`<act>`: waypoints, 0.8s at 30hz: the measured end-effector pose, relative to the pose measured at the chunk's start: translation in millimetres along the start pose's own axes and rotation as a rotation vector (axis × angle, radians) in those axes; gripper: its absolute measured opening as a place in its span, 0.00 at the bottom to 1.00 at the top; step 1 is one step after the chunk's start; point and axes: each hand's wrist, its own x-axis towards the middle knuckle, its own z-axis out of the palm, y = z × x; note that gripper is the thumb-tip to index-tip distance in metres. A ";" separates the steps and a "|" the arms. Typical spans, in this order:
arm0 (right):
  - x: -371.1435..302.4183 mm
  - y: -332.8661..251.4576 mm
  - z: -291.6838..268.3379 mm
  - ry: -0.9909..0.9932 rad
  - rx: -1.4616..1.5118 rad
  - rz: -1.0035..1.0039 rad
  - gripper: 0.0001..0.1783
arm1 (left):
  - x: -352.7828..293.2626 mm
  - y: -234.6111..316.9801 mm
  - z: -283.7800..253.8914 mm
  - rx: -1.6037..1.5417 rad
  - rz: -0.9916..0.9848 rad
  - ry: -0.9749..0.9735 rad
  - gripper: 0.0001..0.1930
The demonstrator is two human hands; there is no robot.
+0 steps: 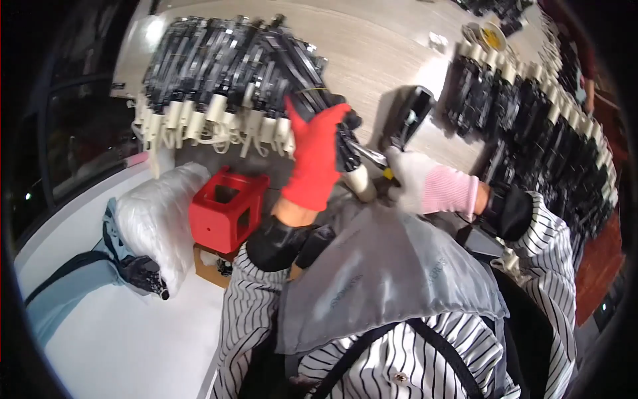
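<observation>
My left hand [318,146], in a red glove with black fingertips, is closed around a folded umbrella frame [357,181] with black metal ribs and a cream handle. The handle points down toward my lap, and the ribs run up over the table. Close to the handle's upper end, my right hand [413,178], in a white and pink glove, is closed on a slim metal tool [372,157] with a yellow part. Its tip reaches the ribs beside my left fingers; its exact kind is hidden by the glove.
Many similar umbrella frames [219,73] lie at the far left, with more [531,113] along the right. A black oblong object [409,116] rests on the table [372,53]. To the left are a red box-shaped holder [229,209] and a white plastic bag [156,219]. Grey cloth [392,272] covers my lap.
</observation>
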 end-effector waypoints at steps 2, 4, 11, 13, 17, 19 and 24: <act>7.8 7.6 -12.7 -0.022 -0.052 -0.044 0.19 | 15.5 1.5 -0.8 0.042 0.008 0.033 0.28; 13.9 33.8 -25.7 -0.011 0.005 -0.066 0.21 | 43.6 19.5 -5.6 0.187 0.079 -0.058 0.28; -48.8 220.0 34.2 0.548 0.259 0.574 0.20 | 133.9 145.6 -97.9 1.645 1.177 0.233 0.38; -56.2 248.3 74.4 0.611 0.489 0.680 0.18 | 145.4 162.3 -118.3 1.983 0.983 0.361 0.38; -16.6 271.4 127.0 0.673 0.386 0.811 0.19 | 159.6 152.0 -155.0 2.455 1.259 0.399 0.28; 2.1 285.2 142.8 0.645 0.311 0.791 0.18 | 166.1 134.6 -168.0 2.666 0.964 0.900 0.31; -19.7 296.4 133.1 0.764 0.264 0.859 0.20 | 184.3 128.5 -173.6 2.760 0.798 0.779 0.34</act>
